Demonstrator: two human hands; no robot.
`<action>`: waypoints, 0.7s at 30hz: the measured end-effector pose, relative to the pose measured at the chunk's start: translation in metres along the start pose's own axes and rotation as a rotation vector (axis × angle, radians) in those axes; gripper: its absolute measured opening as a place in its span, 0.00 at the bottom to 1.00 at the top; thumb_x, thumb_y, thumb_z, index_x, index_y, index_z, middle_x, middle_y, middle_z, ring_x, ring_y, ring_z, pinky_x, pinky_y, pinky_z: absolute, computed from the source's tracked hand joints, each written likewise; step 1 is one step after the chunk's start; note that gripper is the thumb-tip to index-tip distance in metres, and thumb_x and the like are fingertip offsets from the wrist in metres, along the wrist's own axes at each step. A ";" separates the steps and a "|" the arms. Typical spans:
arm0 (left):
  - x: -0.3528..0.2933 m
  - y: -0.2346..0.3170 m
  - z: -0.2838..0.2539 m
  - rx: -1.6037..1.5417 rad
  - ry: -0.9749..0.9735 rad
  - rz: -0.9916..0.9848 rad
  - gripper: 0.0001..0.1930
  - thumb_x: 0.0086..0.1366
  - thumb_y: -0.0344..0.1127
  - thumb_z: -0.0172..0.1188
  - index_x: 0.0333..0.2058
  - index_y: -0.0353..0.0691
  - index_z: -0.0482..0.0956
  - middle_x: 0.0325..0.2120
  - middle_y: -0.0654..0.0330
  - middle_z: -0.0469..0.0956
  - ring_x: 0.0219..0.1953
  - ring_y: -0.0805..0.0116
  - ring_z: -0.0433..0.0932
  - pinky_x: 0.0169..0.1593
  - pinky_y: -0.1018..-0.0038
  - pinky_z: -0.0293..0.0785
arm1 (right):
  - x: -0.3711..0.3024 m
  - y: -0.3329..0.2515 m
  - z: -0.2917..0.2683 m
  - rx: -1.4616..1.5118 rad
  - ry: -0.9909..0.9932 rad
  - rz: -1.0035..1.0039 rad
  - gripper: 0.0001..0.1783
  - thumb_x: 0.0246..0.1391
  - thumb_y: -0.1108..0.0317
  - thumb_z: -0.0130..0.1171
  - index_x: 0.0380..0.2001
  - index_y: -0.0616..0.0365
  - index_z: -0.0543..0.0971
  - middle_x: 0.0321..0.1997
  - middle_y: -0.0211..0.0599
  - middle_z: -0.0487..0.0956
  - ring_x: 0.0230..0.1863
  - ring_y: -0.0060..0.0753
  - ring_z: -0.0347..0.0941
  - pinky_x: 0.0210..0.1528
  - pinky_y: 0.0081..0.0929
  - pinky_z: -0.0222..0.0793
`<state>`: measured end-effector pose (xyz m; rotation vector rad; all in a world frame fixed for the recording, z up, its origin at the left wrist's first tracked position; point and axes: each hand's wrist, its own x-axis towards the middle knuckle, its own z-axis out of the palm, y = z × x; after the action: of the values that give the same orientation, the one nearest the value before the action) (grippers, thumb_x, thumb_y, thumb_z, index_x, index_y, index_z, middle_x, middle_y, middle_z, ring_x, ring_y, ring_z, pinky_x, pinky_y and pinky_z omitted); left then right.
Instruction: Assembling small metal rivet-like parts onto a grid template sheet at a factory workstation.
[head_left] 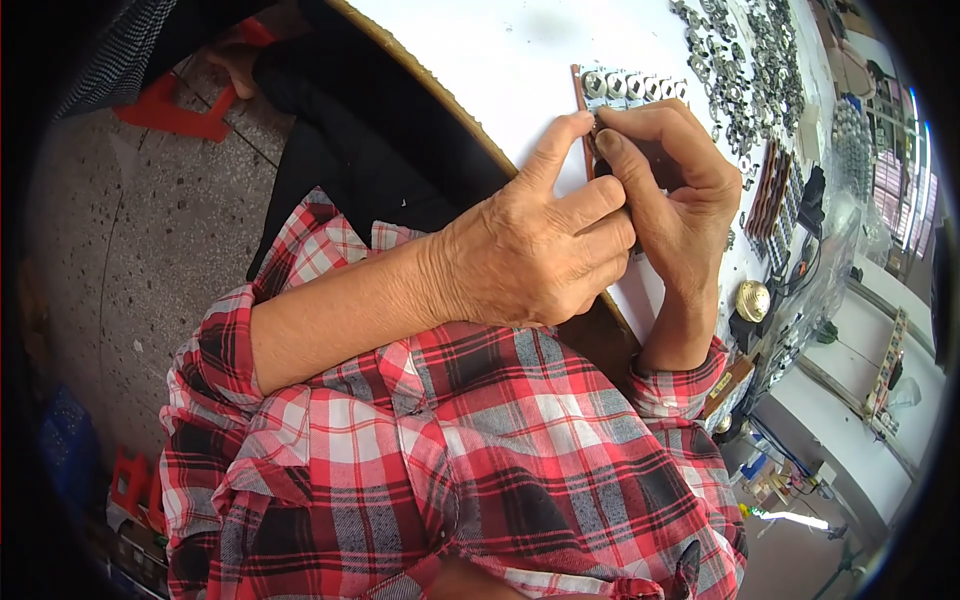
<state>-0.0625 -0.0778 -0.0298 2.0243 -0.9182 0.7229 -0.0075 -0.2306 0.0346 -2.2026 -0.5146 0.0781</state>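
Both hands meet over a narrow reddish-brown tray [578, 90] on the white table. Round silvery metal parts with dark centres [636, 86] stand in rows on it. My right hand [690, 185] pinches a small dark part [597, 128] between thumb and index finger; its kind is too small to tell. From the left, my left hand [545, 250] reaches in with its index fingertip at that same part. Its other fingers are curled in, its thumb is hidden, and what they may hold cannot be seen. The two hands cover the tray's near portion.
Loose small metal parts [740, 75] lie heaped across the white table [480, 40]. More filled brown trays [770, 200] stand to the right, beside a round brass-coloured object [752, 300]. The table's worn wooden edge [430, 85] runs close by my left forearm. A red stool [175, 110] stands on the floor.
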 end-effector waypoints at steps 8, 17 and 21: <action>0.000 -0.001 -0.006 -0.025 -0.017 -0.006 0.09 0.45 0.35 0.68 0.26 0.39 0.85 0.31 0.63 0.80 0.48 0.63 0.78 0.66 0.32 0.66 | 0.004 -0.007 0.000 -0.009 -0.015 0.073 0.05 0.60 0.80 0.64 0.40 0.67 0.84 0.31 0.31 0.84 0.34 0.17 0.79 0.38 0.16 0.74; 0.000 0.002 0.002 -0.009 0.019 -0.004 0.10 0.46 0.35 0.68 0.28 0.39 0.86 0.32 0.64 0.81 0.48 0.64 0.78 0.67 0.31 0.63 | 0.000 -0.001 -0.002 0.152 -0.007 0.131 0.07 0.60 0.79 0.66 0.42 0.64 0.86 0.34 0.30 0.85 0.36 0.15 0.79 0.39 0.15 0.74; -0.001 0.002 0.001 0.009 -0.003 0.006 0.11 0.45 0.35 0.69 0.30 0.39 0.87 0.34 0.64 0.81 0.49 0.63 0.78 0.67 0.31 0.62 | 0.001 0.001 -0.002 0.143 0.001 0.084 0.05 0.56 0.80 0.65 0.36 0.66 0.85 0.30 0.31 0.82 0.31 0.17 0.78 0.35 0.18 0.73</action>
<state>-0.0644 -0.0791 -0.0297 2.0315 -0.9252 0.7287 -0.0059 -0.2324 0.0355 -2.0835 -0.4028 0.1541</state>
